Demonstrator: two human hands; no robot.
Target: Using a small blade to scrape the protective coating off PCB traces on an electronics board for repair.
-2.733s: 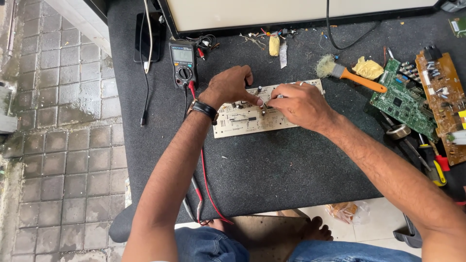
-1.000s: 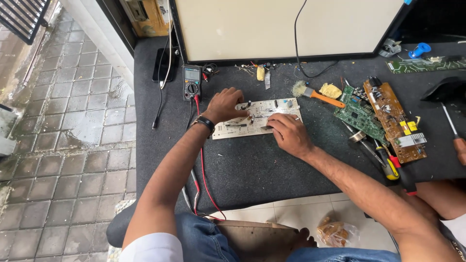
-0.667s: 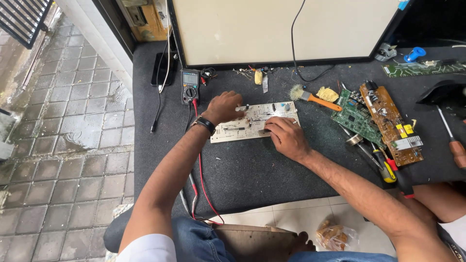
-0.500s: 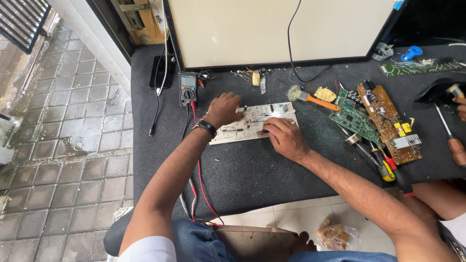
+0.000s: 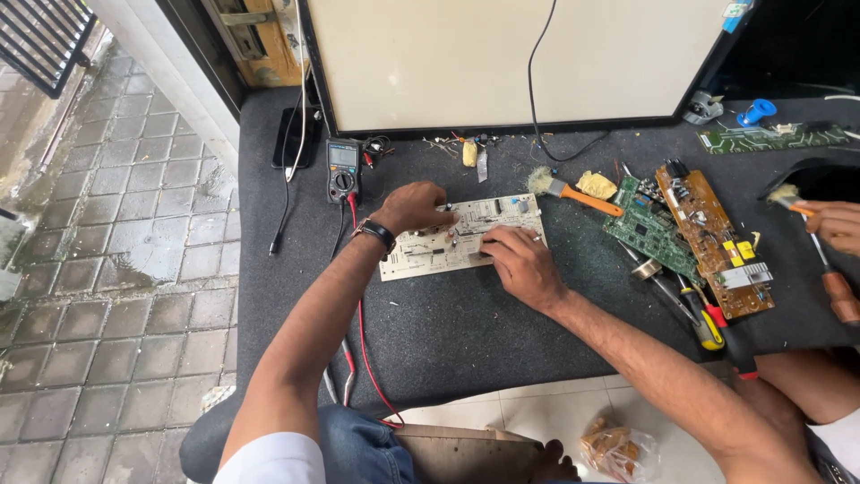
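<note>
Head cam: both hands are down on the pale circuit board [image 5: 461, 237], which lies flat mid-mat, nearer the back edge by the multimeter [image 5: 342, 169]; left hand [image 5: 414, 207] curls over its left end, right hand [image 5: 522, 265] presses fingertips on its front right edge, and I can't tell if either pinches a probe. Looks like mid-probing of the board w/ the meter; next contact needs a steady board and fine aim btw small parts.

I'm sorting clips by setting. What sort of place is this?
Most likely an informal electronics repair spot, set on a dark mat beside outdoor paving. Both hands work on a pale circuit board; a multimeter lies near, with more circuit boards and screwdrivers.
</note>
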